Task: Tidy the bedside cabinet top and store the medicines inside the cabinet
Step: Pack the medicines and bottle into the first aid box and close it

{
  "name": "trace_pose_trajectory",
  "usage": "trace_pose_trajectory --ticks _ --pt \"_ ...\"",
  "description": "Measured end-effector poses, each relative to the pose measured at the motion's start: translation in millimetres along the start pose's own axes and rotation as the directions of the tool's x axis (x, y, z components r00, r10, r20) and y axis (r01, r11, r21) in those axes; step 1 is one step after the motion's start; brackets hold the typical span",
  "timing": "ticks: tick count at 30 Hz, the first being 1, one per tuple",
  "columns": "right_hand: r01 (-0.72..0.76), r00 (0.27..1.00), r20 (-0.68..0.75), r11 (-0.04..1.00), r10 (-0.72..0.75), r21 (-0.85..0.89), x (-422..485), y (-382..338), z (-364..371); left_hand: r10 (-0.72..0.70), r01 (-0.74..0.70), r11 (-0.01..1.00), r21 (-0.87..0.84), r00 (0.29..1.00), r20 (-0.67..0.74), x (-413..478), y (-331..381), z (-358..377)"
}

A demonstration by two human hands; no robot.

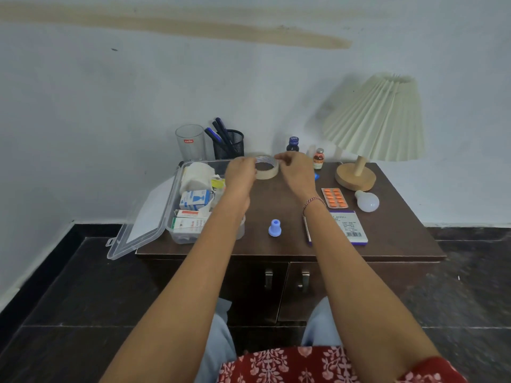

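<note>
The tape (269,174) is a wide ring, pale cream on its outer face and glossy on its upper rim, with a large open core. It is at the middle of the tabletop (276,197), near the back edge, tilted toward the camera. I cannot tell whether its lower rim touches the wood. The left hand (240,172) pinches its left side and the right hand (297,168) pinches its right side, so the hands are apart with the roll between them.

A glass (190,143) at the back left corner bears a red label reading "cello". A carton (345,228) at the front right edge is white with purple borders and shows a barcode; its heading is partly hidden by the right wrist and the small print is too blurred to read. A vial (318,158) by the back edge carries an orange label, unreadable. Cartons in the box (177,189) at the left edge show red and blue print, also unreadable.
</note>
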State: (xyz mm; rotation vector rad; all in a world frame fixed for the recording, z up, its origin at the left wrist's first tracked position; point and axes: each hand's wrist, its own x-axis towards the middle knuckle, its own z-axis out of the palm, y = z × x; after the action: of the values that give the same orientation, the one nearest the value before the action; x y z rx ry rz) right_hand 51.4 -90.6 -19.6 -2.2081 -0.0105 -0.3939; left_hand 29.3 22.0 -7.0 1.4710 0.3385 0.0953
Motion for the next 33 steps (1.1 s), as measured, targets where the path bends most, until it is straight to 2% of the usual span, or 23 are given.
trace_pose_trajectory --ticks 4,7,10,22,27,33 --pt "-0.125 0.992 -0.025 0.991 0.125 -0.040 14 27 -12 -0.126 0.133 0.990 -0.043 0.982 0.141 5 -4 36" --pt "-0.216 0.976 -0.011 0.970 0.216 -0.109 26 51 -22 -0.252 0.274 0.959 -0.066 0.938 0.236 12 -11 57" --pt "-0.260 0.965 0.001 0.958 0.262 -0.119 36 69 -29 -0.315 0.356 0.932 -0.073 0.892 0.324 24 -20 68" --pt "-0.245 0.956 0.110 0.945 0.273 -0.215 46 86 -23 -0.336 0.444 0.874 -0.196 0.846 0.414 43 -33 88" --pt "-0.253 0.947 0.123 0.924 0.297 -0.286 52 92 -18 -0.343 0.445 0.884 -0.143 0.825 0.449 47 -33 88" --pt "-0.185 0.974 0.057 0.914 0.219 -0.361 59 94 -21 -0.361 0.438 0.896 -0.067 0.809 0.465 54 -31 87"
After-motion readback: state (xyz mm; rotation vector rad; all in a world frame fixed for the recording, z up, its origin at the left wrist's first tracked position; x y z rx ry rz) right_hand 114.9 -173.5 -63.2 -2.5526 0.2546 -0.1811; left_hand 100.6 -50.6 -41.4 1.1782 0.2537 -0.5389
